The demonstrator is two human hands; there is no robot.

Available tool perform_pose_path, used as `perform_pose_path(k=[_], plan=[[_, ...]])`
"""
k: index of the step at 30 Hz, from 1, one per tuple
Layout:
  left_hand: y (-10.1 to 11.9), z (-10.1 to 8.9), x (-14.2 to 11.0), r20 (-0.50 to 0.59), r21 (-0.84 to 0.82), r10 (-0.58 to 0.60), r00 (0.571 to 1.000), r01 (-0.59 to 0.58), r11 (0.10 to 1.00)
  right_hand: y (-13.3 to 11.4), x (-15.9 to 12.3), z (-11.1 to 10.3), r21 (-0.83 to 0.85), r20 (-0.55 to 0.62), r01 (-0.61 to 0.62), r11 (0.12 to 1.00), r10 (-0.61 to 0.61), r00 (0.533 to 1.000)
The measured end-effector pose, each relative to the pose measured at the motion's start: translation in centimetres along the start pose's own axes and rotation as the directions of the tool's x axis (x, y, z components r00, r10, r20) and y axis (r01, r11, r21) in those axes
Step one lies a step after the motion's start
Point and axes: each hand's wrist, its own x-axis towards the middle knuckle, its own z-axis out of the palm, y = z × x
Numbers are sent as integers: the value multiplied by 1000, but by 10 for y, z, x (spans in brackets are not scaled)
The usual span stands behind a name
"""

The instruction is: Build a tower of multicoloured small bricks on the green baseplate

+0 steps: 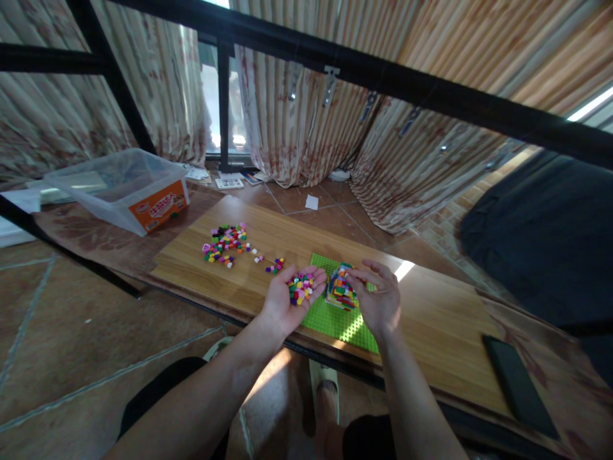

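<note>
My left hand (292, 297) lies palm up at the near edge of the wooden board, cupped around a small heap of coloured bricks (301, 287). Right beside it lies a green baseplate (345, 322) with a many-coloured brick tower (341, 289) built on it. My right hand (378, 297) hovers at the tower's right side, thumb and forefinger pinched at its top; whether a brick sits between them I cannot make out.
A pile of loose coloured bricks (226, 243) is spread on the wooden board (431, 319) to the left. A clear plastic tub (119, 188) stands at the far left. A black phone (520, 386) lies at the right. A black metal frame (383, 73) crosses overhead.
</note>
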Motion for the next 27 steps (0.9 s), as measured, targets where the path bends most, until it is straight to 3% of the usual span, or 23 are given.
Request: perform_pose_path(k=[13, 20, 27], plan=[[1, -2, 0, 3, -4, 6, 1000, -6, 1000, 9, 2, 10, 203, 33, -181, 962, 178, 983], [2, -2, 1, 1, -5, 2, 1000, -2, 1000, -3, 3, 7, 150, -16, -150, 977, 154, 988], [1, -2, 1, 9, -12, -1, 1000, 1, 1000, 2, 3, 6, 154, 10, -135, 979, 136, 991]])
